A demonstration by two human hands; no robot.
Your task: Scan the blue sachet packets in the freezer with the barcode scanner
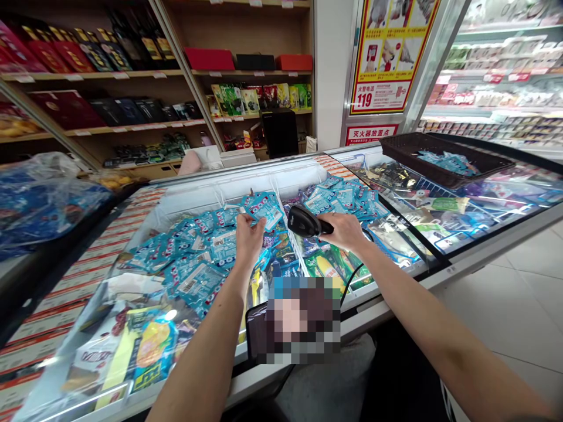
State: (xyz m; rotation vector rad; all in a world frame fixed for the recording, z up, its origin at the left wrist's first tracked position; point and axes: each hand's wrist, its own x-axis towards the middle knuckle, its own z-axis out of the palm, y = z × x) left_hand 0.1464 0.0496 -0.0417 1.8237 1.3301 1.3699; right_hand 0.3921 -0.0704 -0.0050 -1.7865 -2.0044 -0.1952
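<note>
My left hand point(250, 237) pinches the lower edge of a blue packet point(267, 211), held over a freezer chest point(206, 193). My right hand point(345, 230) is wrapped round the handle of a black barcode scanner point(304, 221), its head pointing left at the packet. Beneath my left hand lies a heap of similar blue packets point(197, 281). Another pile of them point(341, 196) sits beyond the scanner. A black cable point(350, 278) hangs below my right hand. Near the front edge stands a phone point(257, 334), partly covered by a blurred patch.
A dark brown crate point(444, 138) holding a few blue packets rests on the freezer at right. Plastic-wrapped blue goods point(48, 199) are at left. White wire dividers point(297, 246) split the freezer. Behind are shelves point(246, 73) of boxes and bottles.
</note>
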